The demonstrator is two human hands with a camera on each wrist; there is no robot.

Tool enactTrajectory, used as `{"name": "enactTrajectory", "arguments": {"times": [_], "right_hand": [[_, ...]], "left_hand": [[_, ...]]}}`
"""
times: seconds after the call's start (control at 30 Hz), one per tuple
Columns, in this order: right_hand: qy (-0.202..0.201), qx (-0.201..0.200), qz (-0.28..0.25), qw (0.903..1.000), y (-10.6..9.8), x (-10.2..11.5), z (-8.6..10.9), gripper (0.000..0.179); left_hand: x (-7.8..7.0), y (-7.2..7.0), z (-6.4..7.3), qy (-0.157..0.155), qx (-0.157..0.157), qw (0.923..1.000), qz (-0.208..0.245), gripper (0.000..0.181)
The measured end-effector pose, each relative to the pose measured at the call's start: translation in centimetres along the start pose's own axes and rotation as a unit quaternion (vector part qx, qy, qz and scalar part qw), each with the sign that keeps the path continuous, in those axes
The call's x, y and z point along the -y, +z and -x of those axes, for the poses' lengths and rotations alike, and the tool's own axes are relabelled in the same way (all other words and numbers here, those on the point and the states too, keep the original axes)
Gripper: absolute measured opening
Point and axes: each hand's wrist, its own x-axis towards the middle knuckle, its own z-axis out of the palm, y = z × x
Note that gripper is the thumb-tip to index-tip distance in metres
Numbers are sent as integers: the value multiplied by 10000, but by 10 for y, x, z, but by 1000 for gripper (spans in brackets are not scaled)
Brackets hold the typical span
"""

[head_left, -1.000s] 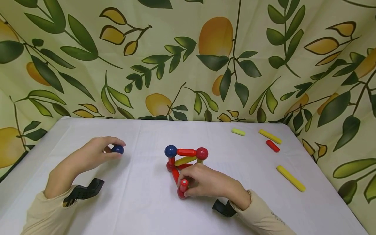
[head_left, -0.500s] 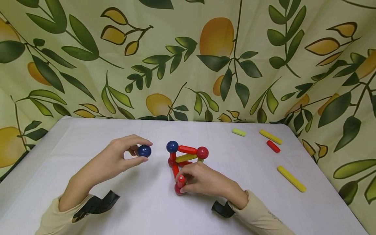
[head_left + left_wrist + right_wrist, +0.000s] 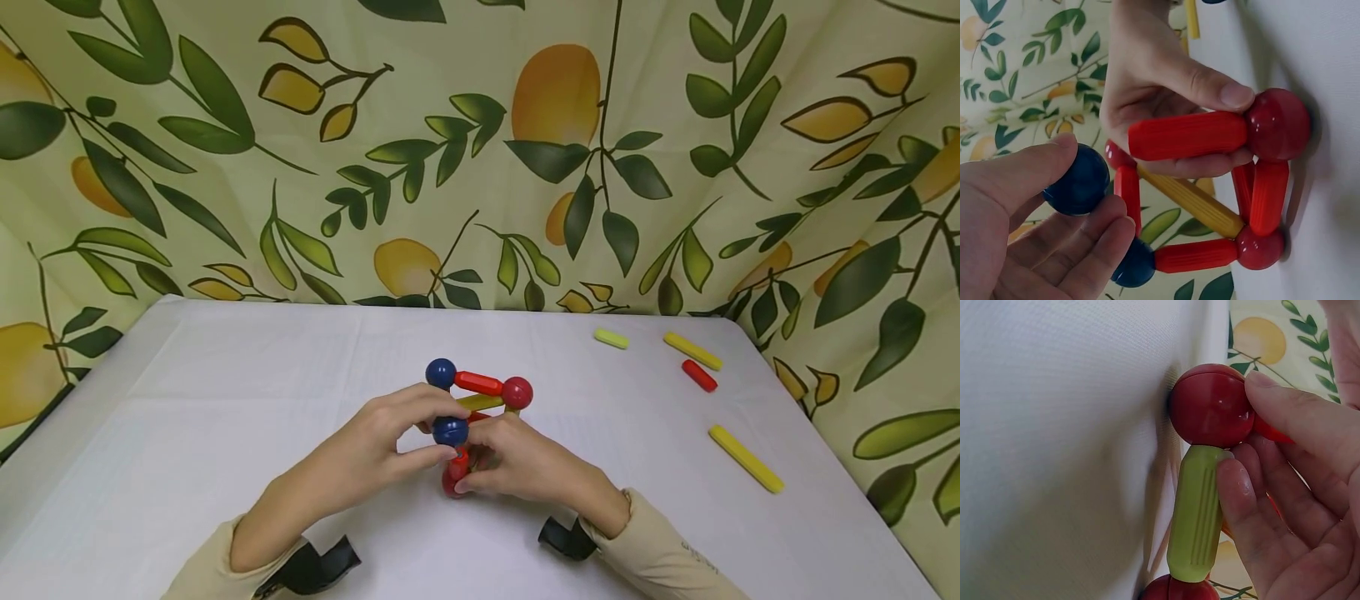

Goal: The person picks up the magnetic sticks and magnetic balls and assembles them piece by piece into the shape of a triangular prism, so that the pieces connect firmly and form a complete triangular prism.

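Observation:
My left hand (image 3: 378, 442) pinches a blue ball (image 3: 451, 431) between thumb and fingers, just over the free end of an upright red magnetic rod (image 3: 1188, 135). That rod stands on a red ball (image 3: 1277, 125) at the near corner of a ball-and-rod frame. My right hand (image 3: 517, 458) holds this corner, thumb on the red ball and fingers curled behind the rod. A light green rod (image 3: 1196, 512) runs from the same ball to another red ball (image 3: 1180, 590). Farther back, a second blue ball (image 3: 441, 372) joins a red rod (image 3: 478, 383) to a red ball (image 3: 517, 392).
Loose rods lie on the right of the white-covered table (image 3: 225, 358): a light green one (image 3: 611, 338), a red one (image 3: 699, 376), and two yellow ones, the nearer yellow rod (image 3: 746, 458) being longer. A leaf-patterned cloth (image 3: 480, 167) hangs behind.
My left hand has carried the blue ball from the left side of the table rightward to above the upright red rod. My right hand keeps its hold, while the frame has shifted slightly.

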Motion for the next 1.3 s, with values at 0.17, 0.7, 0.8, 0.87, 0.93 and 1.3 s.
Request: {"name": "enactTrajectory", "arguments": {"times": [0.17, 0.7, 0.8, 0.87, 0.93, 1.3], "right_hand": [[-13, -21, -86, 10000, 0, 0, 0, 27], [160, 20, -4, 9999, 0, 0, 0, 32], [319, 43, -16, 9995, -1, 1, 0, 28], [360, 50, -21, 9993, -1, 1, 0, 28], [400, 60, -54, 9992, -1, 1, 0, 27], [327, 47, -5, 9995, -1, 1, 0, 27]], "left_hand": [[-1, 3, 0, 71, 75, 9999, 123, 36], [1, -1, 2, -188, 94, 9997, 79, 32], [8, -6, 1, -548, -591, 9967, -79, 23], [18, -6, 1, -915, -990, 9908, -137, 18], [29, -4, 1, -1372, -1165, 9835, -179, 20], [57, 27, 4, -2722, 338, 9610, 360, 49]]}}
